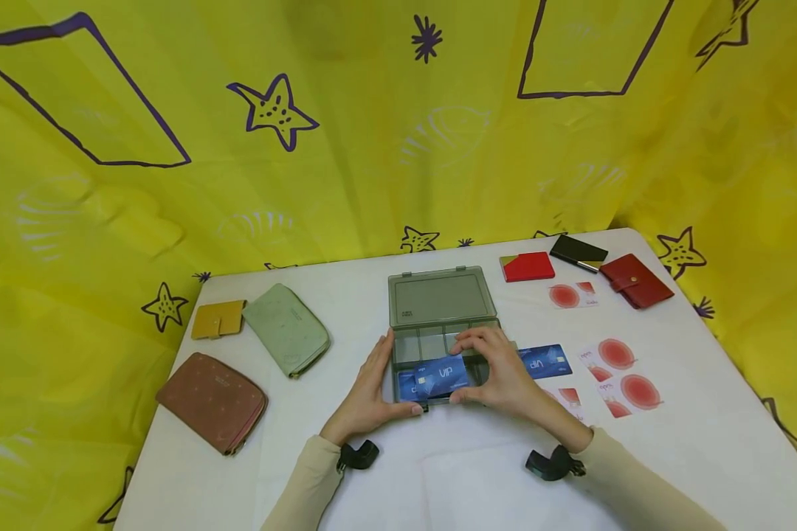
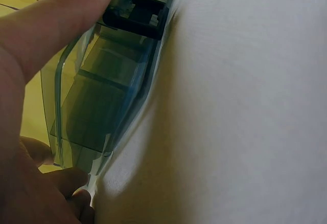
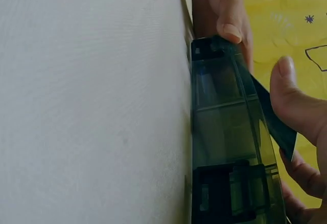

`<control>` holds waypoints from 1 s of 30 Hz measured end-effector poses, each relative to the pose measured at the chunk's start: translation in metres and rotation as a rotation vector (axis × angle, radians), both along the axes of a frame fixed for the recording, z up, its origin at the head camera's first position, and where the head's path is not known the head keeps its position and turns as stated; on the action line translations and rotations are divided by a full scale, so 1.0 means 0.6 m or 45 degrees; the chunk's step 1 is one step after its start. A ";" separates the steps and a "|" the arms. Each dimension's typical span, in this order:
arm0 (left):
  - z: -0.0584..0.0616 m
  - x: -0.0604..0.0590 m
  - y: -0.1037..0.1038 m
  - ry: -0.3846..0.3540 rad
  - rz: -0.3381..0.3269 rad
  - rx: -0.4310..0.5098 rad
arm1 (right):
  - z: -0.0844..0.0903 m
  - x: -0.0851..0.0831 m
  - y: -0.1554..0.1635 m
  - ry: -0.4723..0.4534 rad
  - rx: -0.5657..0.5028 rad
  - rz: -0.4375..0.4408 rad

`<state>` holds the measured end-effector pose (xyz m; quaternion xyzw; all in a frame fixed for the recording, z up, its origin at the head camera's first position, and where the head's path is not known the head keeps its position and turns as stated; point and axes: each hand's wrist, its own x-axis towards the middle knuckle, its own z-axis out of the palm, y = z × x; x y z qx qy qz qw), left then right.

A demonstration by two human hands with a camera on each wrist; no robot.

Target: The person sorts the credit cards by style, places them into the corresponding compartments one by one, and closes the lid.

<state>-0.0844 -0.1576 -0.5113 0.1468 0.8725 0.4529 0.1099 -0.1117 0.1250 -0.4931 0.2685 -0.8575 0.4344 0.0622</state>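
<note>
One blue VIP card (image 1: pixel 442 375) lies tilted over the front compartments of the open grey organizer box (image 1: pixel 438 335) at mid-tabletop (image 1: pixel 438 472). Right hand (image 1: pixel 498 372) pinches the card; left hand (image 1: pixel 370 391) grips the box's left end. Another blue card (image 1: pixel 544 361) lies just right.
</note>
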 end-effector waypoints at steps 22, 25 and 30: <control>0.003 -0.003 0.000 0.011 -0.012 -0.002 | 0.025 -0.029 0.100 0.009 0.070 -0.047; 0.002 -0.003 0.000 0.016 -0.014 -0.004 | 0.028 -0.046 0.162 -0.098 0.174 -0.097; -0.001 -0.001 0.000 0.012 -0.012 0.005 | 0.022 -0.059 0.236 -0.335 0.373 -0.142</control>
